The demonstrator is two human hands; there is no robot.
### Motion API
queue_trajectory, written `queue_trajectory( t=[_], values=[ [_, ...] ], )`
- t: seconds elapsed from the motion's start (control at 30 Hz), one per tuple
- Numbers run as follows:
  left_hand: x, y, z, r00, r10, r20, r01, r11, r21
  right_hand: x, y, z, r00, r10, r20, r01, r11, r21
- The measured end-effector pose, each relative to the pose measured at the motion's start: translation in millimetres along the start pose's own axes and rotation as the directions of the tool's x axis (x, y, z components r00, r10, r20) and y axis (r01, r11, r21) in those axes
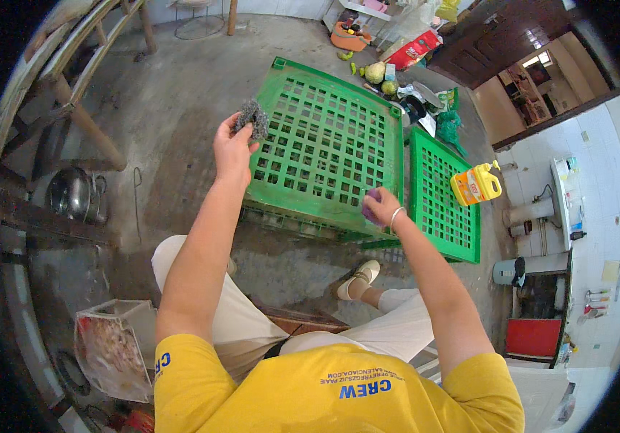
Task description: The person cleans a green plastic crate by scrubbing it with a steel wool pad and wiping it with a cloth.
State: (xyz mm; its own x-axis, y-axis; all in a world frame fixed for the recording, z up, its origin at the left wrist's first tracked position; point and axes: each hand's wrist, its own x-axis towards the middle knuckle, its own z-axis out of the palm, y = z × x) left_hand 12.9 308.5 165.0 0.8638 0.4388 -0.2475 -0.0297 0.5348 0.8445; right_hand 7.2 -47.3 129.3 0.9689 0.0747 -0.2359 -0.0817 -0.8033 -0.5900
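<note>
A large green plastic crate (324,133) with a grid of square holes stands in front of me. Over its left edge, my left hand (232,149) is closed around a grey steel wool scrubber (254,119). My right hand (388,210) is at the crate's near right corner, its fingers wrapped round a purple sponge or cloth (372,204); which of the two I cannot tell. A second, lower green crate (436,184) is on the right, with a yellow jug (476,184) standing on it.
Vegetables (375,72), bags and an orange basket (351,36) lie beyond the crates. Metal pots (71,193) and a wooden frame (82,126) are on the left. A sink (534,211) and a grey bucket (508,271) stand by the right wall.
</note>
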Motion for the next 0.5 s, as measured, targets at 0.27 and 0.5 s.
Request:
queue_trajectory(
  t=[0.27, 0.5],
  values=[
    [-8.8, -10.8, 4.9, 1.0, -0.016, 0.016, 0.015, 0.998, 0.057, -23.1, -3.0, 14.6, 0.974, -0.214, 0.07, 0.225, 0.928, -0.296],
    [-14.3, -9.6, 8.8, 0.999, -0.045, 0.026, 0.044, 0.999, 0.02, -7.2, 39.6, 37.6, 0.988, -0.142, 0.065, 0.15, 0.978, -0.146]
  ],
)
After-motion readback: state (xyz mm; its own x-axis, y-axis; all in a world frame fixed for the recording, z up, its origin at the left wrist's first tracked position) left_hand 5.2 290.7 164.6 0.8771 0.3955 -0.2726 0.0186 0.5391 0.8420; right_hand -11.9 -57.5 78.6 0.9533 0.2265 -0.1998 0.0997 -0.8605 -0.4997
